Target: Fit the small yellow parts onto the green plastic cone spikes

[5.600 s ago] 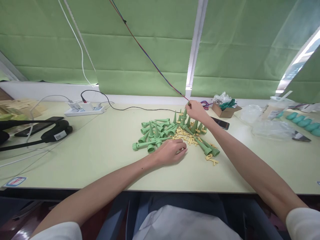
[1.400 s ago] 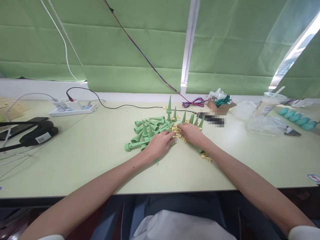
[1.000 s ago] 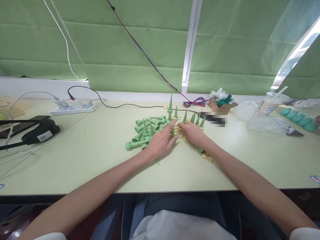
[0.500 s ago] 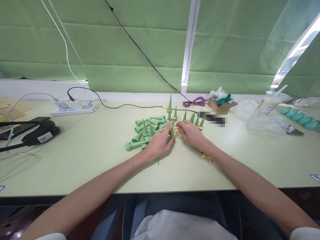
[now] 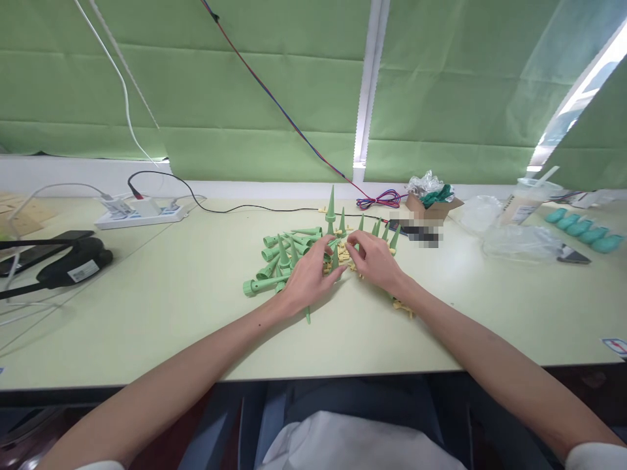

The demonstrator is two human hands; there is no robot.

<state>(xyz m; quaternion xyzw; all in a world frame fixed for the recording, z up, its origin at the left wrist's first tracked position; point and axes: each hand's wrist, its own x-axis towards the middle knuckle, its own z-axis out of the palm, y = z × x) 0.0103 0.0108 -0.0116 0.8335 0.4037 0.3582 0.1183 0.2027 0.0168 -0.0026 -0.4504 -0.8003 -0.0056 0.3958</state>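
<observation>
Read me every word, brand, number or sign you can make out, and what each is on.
No text reads clearly.
White label on the black device: print too small to read.
Drink cup: dark lettering, too small and blurred to read.
Sticker at the table's right front: red and blue marks, no legible words.

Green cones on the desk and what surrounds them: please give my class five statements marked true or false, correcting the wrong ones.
1. Some yellow pieces lie between the left hand and the right hand. True.
2. Both hands wear gloves. False: both are bare.
3. A tall green cone points upward beyond the hands. True.
4. A straw sticks out of the cup. True.
5. The cup stands left of the hands. False: it stands to their right.
</observation>
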